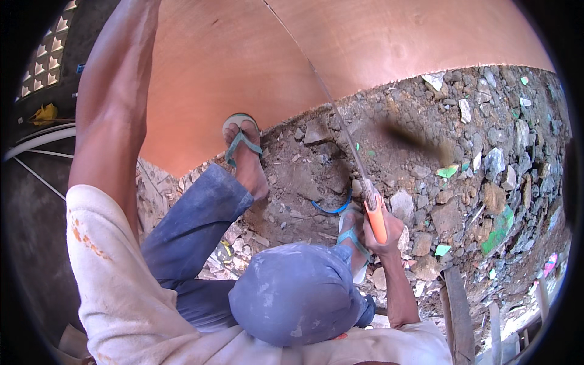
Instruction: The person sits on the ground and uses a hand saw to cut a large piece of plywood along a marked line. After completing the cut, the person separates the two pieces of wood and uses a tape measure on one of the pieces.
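My left arm (106, 121) stretches beyond the top edge, so my left hand is out of sight. My right hand (386, 234) grips the orange handle (376, 220) of a saw, whose long thin blade (340, 121) reaches up over a large reddish-brown board (426, 30). My left sandalled foot (249, 164) rests at the board's lower edge. My right foot (347, 246) is beside the saw handle, partly hidden by a rounded blue cloth shape, apparently my knee (292, 292).
Broken stone and rubble (493, 170) cover the ground, with a blue curved strip (333, 208) among it. Wooden planks (459, 316) lie at lower right. A white pipe frame (39, 142) and patterned vent blocks (45, 55) are at left. A blurred dark shape hangs over the rubble.
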The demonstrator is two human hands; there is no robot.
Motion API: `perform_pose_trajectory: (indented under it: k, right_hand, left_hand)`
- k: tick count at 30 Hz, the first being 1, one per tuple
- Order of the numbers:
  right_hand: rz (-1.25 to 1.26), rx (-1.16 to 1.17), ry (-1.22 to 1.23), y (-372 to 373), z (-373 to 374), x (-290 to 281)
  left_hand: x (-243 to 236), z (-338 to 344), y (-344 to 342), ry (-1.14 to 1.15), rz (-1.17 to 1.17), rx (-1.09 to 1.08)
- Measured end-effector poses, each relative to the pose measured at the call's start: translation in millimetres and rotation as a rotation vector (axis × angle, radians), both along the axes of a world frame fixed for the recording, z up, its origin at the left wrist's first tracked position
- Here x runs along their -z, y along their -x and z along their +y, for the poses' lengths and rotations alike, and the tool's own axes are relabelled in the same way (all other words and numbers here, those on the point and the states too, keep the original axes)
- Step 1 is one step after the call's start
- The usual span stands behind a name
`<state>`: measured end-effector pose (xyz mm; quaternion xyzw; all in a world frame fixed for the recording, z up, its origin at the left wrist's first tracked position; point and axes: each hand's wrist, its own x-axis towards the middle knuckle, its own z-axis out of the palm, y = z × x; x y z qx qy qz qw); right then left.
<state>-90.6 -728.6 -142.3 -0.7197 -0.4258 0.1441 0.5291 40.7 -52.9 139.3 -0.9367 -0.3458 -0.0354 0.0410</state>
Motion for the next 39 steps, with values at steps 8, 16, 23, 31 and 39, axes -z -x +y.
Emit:
perform_pose_trajectory:
  k: [8,16,23,31,39]
  right_hand:
    - [0.078,0.130,-0.122,-39.4,185.5,9.6]
    - [-0.066,0.002,-0.003,-1.2,12.7,-11.5]
    - [0.107,0.157,-0.138,-33.4,157.2,4.6]
    - [0.206,0.094,-0.089,-21.8,132.4,-29.2]
    - [0.206,0.146,-0.003,-24.8,140.8,-1.3]
  left_hand:
    - [-4.1,9.7,-9.4,-0.061,0.012,0.129]
    - [-3.4,11.1,11.8,-0.013,-0.032,0.082]
    - [-2.4,7.1,-0.6,-0.022,-0.030,0.112]
    - [-11.1,8.1,11.9,-0.006,0.009,0.094]
    - [-5.6,-46.7,-12.9,0.057,0.088,-0.044]
